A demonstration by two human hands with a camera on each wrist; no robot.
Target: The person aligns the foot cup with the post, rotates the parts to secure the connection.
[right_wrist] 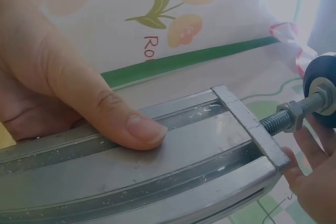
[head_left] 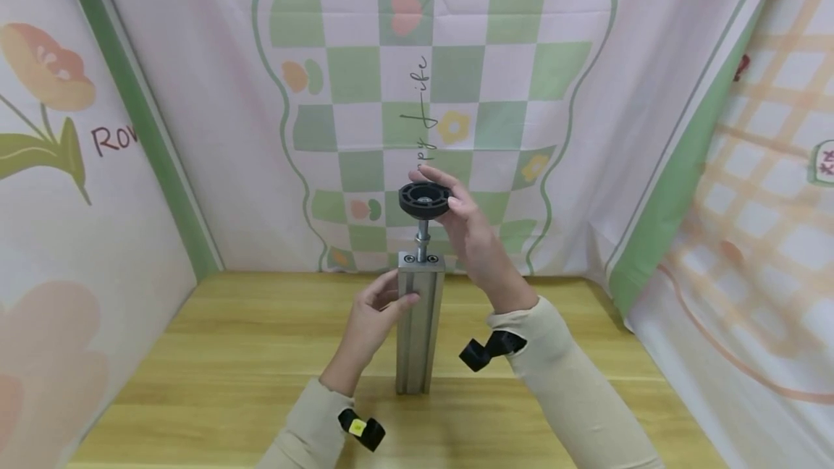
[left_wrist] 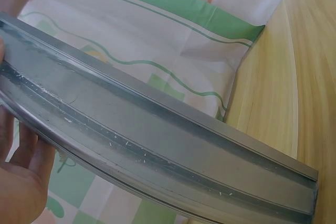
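Observation:
An aluminium profile [head_left: 417,339] stands upright on the table, with lengthwise grooves and pale specks in them. My left hand [head_left: 371,317] grips its upper part, the thumb [right_wrist: 144,131] lying on the front face. From the end plate [right_wrist: 249,129] on top rises a threaded rod [right_wrist: 277,123] with a nut [right_wrist: 294,116] on it. A round black levelling foot [head_left: 417,210] caps the rod, its ribbed underside facing up. My right hand [head_left: 478,244] holds that foot by its right rim, thumb at the near side and fingers behind. Part of those fingers is hidden.
The wooden table [head_left: 260,353] runs back to a patterned cloth [head_left: 371,71]. Other printed cloths hang at the left [head_left: 52,237] and right [head_left: 749,259]. Black straps sit round both sleeves.

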